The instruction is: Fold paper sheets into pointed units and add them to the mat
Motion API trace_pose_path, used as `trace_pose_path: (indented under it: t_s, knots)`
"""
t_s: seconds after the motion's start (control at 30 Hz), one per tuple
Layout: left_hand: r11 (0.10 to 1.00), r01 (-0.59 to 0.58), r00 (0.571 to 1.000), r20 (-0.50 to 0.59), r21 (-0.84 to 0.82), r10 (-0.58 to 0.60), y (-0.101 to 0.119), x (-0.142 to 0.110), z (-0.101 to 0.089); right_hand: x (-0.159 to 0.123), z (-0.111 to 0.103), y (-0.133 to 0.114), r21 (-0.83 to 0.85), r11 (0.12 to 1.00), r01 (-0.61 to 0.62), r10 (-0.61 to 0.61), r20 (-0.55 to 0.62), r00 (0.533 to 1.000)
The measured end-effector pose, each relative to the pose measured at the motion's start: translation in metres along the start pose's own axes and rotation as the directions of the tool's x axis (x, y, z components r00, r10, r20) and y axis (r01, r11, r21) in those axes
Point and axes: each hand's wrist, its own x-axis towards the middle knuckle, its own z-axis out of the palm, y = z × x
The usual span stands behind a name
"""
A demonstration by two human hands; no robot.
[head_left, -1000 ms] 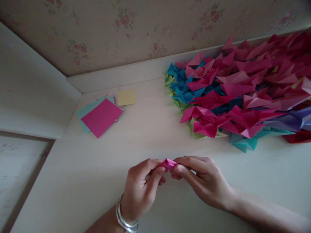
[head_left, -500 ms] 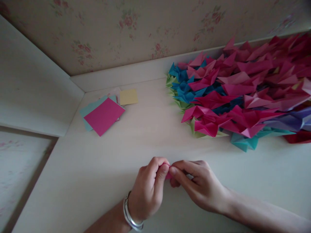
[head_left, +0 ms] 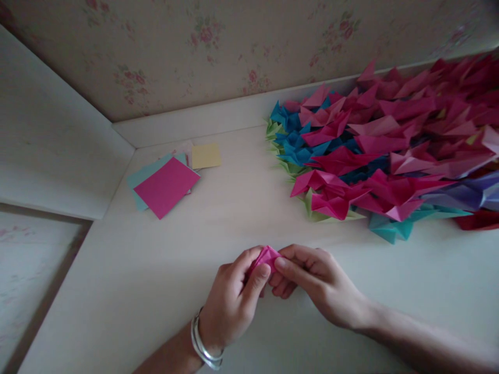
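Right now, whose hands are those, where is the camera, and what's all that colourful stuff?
There's no robot here, just one person's two bare hands. The camera is worn on that person's head, looking forward and down. The left hand, with silvery bangles at its wrist, and the right hand hold a small folded pink paper between them, above a white surface. Farther back on the right lies a big heap of folded paper shapes, many of them pink. On the left, a flat pink sheet overlaps pale blue paper, near a yellow square.
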Motion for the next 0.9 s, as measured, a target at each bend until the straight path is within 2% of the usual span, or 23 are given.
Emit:
trace_pose_path:
  t_s: [0.13, 0.33, 0.53, 0.7, 0.9]
  knots:
    - [0.995, 0.068, 0.997, 0.039, -0.069, -0.065, 0.0032, 0.0002, -0.0012, 0.0032, -0.0027, 0.0006, 0.049, 0.999, -0.025, 0.023, 0.045, 0.999]
    - [0.975, 0.152, 0.987, 0.069, -0.161, -0.142, 0.0053, 0.0027, 0.0006, 0.0019, -0.0023, 0.0034, -0.080, 0.997, -0.018, 0.019, 0.015, 1.000]
    - [0.990, 0.106, 0.994, 0.046, -0.092, -0.102, 0.0030, 0.0029, -0.0013, 0.0030, -0.0042, -0.0005, 0.077, 0.993, -0.094, 0.093, 0.011, 0.996]
    - [0.997, 0.071, 0.997, 0.013, -0.043, -0.070, -0.0026, -0.0014, -0.0001, 0.0044, -0.0034, -0.0016, 0.117, 0.984, -0.131, 0.129, 0.023, 0.991]
    - [0.984, 0.149, 0.989, 0.018, -0.101, -0.148, -0.0028, 0.0012, 0.0012, 0.0034, -0.0059, 0.0004, 0.086, 0.987, -0.134, 0.132, 0.027, 0.991]
